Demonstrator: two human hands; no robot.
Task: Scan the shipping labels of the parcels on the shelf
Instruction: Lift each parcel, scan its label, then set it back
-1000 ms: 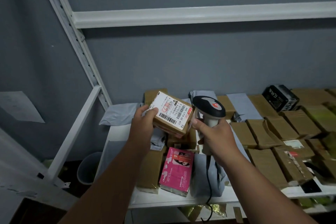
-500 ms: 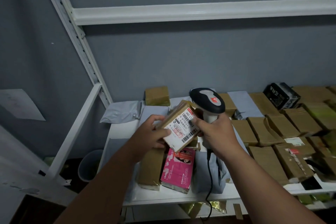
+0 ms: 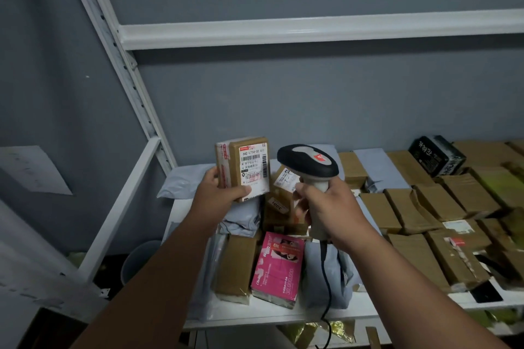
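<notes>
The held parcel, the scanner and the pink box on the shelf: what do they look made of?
Held parcel in the left hand: brown cardboard, seemingly taped, going by its slight sheen, with a white paper label.
Scanner in the right hand: moulded plastic, a black head over a light grey handle.
Pink box: printed card, probably film-wrapped; it looks glossy.

A round grey plastic waste bin (image 3: 139,259) stands on the dark floor beside the white metal upright (image 3: 119,45), below a pale paper sheet (image 3: 34,168) fixed flat to the grey painted wall (image 3: 312,99).
</notes>
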